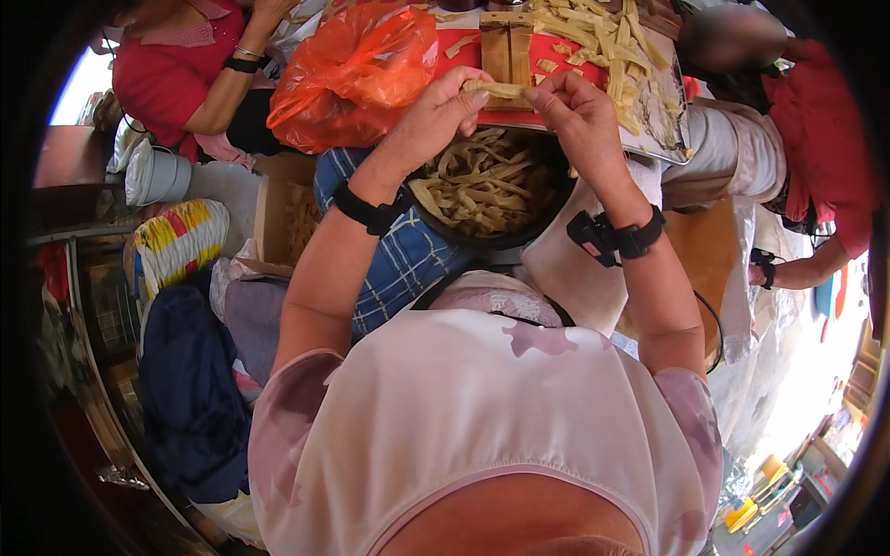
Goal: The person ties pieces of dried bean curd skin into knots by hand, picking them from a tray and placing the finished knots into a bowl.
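My left hand (440,116) and my right hand (579,120) are raised at the near edge of a work surface, pinching the two ends of a pale yellow, wrinkled strip (498,90). Just beyond the strip stands a wooden block (505,51) with a groove, on a red board (456,65). More pale strips (626,51) and small pieces are scattered at the right side of the board and on a metal tray (677,120). Below my hands a dark round bowl (547,221) holds a heap of similar strips (477,181).
An orange plastic bag (343,79) lies left of the board. A cardboard box (272,222) and a grey bucket (158,181) stand at the left. People in red tops (162,69) (830,120) sit at either side. A patterned cloth (371,269) lies by the bowl.
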Tool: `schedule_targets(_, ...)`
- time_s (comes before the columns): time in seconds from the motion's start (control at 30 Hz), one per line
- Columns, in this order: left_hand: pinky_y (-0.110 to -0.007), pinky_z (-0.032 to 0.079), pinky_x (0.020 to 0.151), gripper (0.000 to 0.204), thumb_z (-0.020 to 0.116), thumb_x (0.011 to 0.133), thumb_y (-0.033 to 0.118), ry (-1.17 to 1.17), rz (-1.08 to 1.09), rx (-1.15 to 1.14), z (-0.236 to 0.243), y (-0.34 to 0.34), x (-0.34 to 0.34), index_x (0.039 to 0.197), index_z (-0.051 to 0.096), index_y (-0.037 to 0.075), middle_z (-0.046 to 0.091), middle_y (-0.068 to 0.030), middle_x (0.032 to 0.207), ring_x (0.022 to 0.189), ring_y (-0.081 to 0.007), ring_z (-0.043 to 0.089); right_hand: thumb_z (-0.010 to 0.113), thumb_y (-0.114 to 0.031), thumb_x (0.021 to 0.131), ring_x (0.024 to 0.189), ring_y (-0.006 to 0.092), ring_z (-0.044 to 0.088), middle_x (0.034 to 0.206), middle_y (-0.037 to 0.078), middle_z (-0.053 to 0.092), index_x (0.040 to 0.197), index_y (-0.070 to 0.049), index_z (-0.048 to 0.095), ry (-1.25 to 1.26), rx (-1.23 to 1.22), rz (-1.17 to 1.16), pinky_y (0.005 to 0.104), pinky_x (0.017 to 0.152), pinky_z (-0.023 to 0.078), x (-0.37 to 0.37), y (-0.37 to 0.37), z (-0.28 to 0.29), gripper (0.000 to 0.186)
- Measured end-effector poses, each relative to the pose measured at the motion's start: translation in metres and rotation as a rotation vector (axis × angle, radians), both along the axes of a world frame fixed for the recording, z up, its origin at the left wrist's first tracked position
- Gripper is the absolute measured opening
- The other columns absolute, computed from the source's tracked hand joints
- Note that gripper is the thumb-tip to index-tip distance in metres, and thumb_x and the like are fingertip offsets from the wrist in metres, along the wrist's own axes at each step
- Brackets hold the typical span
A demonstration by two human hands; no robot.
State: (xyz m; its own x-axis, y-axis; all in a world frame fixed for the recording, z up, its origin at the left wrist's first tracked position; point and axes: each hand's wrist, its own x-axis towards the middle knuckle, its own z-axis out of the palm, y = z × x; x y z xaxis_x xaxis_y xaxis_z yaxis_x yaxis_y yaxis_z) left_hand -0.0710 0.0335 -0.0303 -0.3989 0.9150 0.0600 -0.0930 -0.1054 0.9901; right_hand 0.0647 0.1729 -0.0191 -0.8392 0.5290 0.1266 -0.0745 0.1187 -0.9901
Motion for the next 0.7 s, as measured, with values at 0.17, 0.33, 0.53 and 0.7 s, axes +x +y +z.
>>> schedule_targets(0.17, -0.018, 0.032, 0.051, 0.02, 0.048, 0.093, 0.023, 0.151, 0.066, -0.099, 0.008, 0.015, -0.012, 0.102, 0.052, 0.006, 0.036, 0.007, 0.067, 0.057, -0.0025, 0.033, 0.061, -0.013, 0.084, 0.054, 0.0038, 0.045, 0.062, -0.002, 0.053, 0.079, -0.002, 0.057, 0.056, -0.006, -0.007, 0.0196, 0.049, 0.036, -0.018, 0.021, -0.008, 0.013)
schedule_targets(0.33, -0.017, 0.029, 0.049, 0.022, 0.051, 0.091, 0.027, 0.312, 0.174, -0.137, 0.006, 0.03, -0.024, 0.098, 0.055, 0.007, 0.037, 0.0075, 0.067, 0.056, -0.0012, 0.033, 0.059, -0.016, 0.085, 0.054, 0.0054, 0.047, 0.061, -0.001, 0.054, 0.079, 0.0, 0.057, 0.063, 0.074, -0.087, 0.0219, 0.048, 0.038, -0.037, 0.027, -0.004, 0.016)
schedule_targets(0.53, -0.031, 0.043, 0.062, 0.031, 0.055, 0.085, 0.029, 0.614, 0.261, -0.256, -0.012, 0.038, -0.03, 0.091, 0.059, -0.001, 0.057, -0.0073, 0.071, 0.066, -0.018, 0.055, 0.057, -0.016, 0.083, 0.054, 0.0183, 0.055, 0.062, 0.008, 0.059, 0.083, -0.002, 0.06, -0.106, 0.284, -0.166, 0.032, 0.052, 0.043, -0.04, 0.037, -0.039, 0.015)
schedule_targets(0.7, -0.03, 0.045, 0.067, 0.032, 0.056, 0.085, 0.032, 0.665, 0.298, -0.248, -0.018, -0.004, -0.008, 0.094, 0.06, 0.002, 0.061, -0.012, 0.081, 0.074, -0.021, 0.058, 0.059, -0.02, 0.081, 0.063, 0.0331, 0.058, 0.068, 0.016, 0.061, 0.084, -0.005, 0.063, -0.307, 0.604, -0.301, 0.0401, 0.058, 0.046, -0.006, 0.011, -0.01, 0.016)
